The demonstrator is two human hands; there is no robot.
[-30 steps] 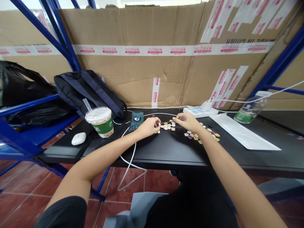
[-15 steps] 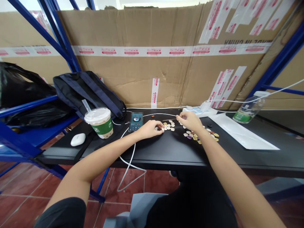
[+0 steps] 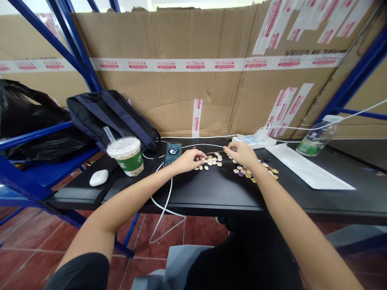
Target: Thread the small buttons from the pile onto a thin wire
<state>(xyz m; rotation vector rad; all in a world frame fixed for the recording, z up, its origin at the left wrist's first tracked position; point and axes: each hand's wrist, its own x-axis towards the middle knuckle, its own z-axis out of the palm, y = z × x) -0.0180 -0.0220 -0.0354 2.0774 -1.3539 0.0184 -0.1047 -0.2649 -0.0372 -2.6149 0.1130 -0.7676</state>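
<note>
My left hand (image 3: pixel 191 161) is closed in a pinch at the left edge of a group of pale oval buttons (image 3: pixel 214 161). A small pale button (image 3: pixel 205 161) shows at its fingertips, partly hidden. My right hand (image 3: pixel 240 153) pinches a thin, light, thread-like strand (image 3: pixel 216 152), which runs left toward the left hand; its far end cannot be made out. Below the right wrist lies a second group of buttons (image 3: pixel 248 176) in yellow, purple, brown and cream, partly covered by the forearm. A few loose pale buttons (image 3: pixel 201 168) lie just under the left fingers.
A phone (image 3: pixel 173 153) lies behind the left wrist, near a lidded cup with a straw (image 3: pixel 127 157) and a white case (image 3: pixel 99 177). Rightward are a power strip (image 3: pixel 255 141), a white packet (image 3: pixel 311 167) and a bottle (image 3: pixel 316 137). A white cable (image 3: pixel 169 201) hangs over the table's front edge.
My left hand has shifted slightly up and left, uncovering loose pale buttons beneath it. The right hand stays nearly in place, still holding the strand.
</note>
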